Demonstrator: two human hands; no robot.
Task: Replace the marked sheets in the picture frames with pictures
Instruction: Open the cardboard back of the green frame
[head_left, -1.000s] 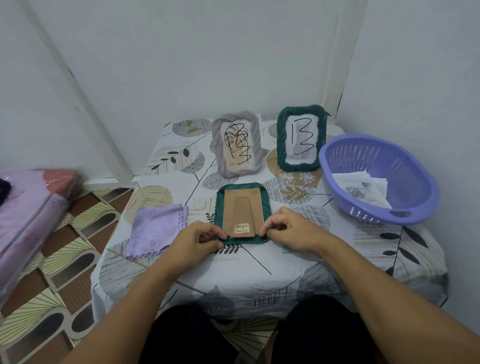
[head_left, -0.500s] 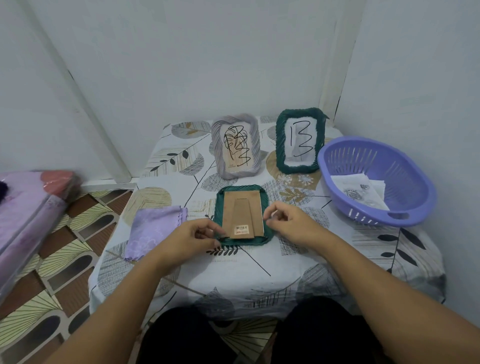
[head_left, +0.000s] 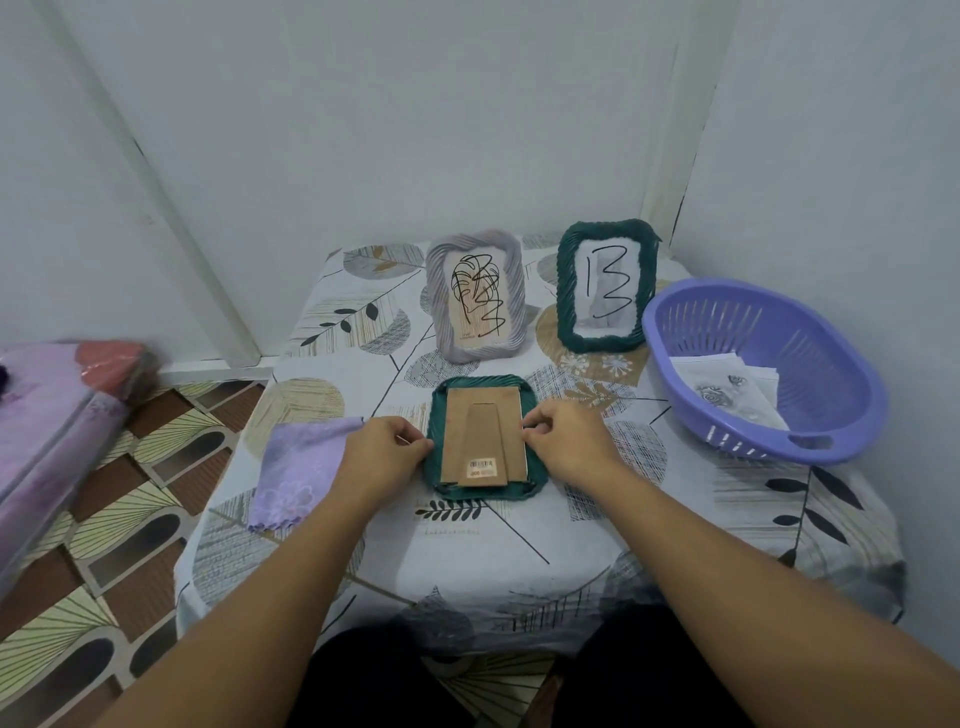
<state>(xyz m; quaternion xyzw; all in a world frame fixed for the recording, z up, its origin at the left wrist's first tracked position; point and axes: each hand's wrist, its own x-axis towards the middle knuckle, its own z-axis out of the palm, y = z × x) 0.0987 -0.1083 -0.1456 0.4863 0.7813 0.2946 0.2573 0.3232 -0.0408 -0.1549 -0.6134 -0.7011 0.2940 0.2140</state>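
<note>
A dark green rope-textured picture frame (head_left: 485, 491) is lying face down near the front of the leaf-patterned tablecloth (head_left: 467, 545), its brown cardboard backing board (head_left: 483, 431) with folded easel leg facing up. The left hand (head_left: 382, 457) is curled at the board's left edge and the right hand (head_left: 563, 441) at its right edge, fingertips pinched close together; whether they are gripping retaining tabs or the board edge itself is too small to tell. The step in hand appears to be releasing the backing so the marked sheet beneath can come out. To do this well, both sides are best worked evenly, keeping the frame flat on the cloth, and the board lifted straight rather than bent. Two further frames are standing upright at the back, a grey ribbed frame (head_left: 475, 296) and a second dark green frame (head_left: 605, 286), each showing a scribbled sheet. Replacement pictures (head_left: 727, 389) are lying in the purple slotted plastic basket (head_left: 831, 441) at the right. A lilac cloth (head_left: 301, 467) is lying just beside the left hand.
</note>
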